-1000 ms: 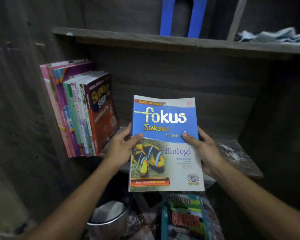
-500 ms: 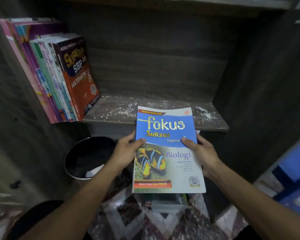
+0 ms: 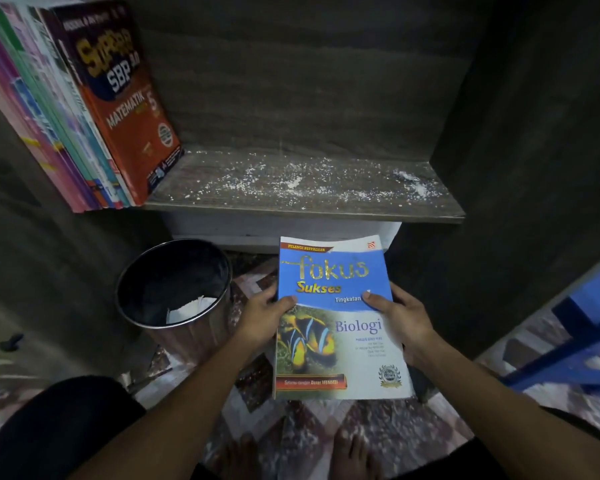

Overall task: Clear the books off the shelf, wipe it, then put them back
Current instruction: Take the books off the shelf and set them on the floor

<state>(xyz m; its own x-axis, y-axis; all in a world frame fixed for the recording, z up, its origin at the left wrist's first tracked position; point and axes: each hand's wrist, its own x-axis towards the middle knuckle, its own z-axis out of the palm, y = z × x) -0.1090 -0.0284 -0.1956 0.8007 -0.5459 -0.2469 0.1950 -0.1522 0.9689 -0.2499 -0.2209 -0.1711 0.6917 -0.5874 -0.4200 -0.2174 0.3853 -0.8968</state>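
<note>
Clearing underway: left hand (image 3: 260, 318) and right hand (image 3: 404, 320) grip blue-white paperback Biologi book (image 3: 340, 341) by side edges, thumbs on cover. Beyond fingertips: dusty grey wooden shelf (image 3: 291, 188), unwiped. Up-left of fingers: leaning colourful textbook row (image 3: 84, 109), uncleared.

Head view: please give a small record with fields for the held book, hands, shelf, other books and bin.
held book: Biologi book, cover up
hands: left hand grips its left edge, right hand its right edge
shelf state: shelf strewn with white specks
other books: row of books leaning at shelf's left end
bin: metal bin standing left of Biologi book
</note>
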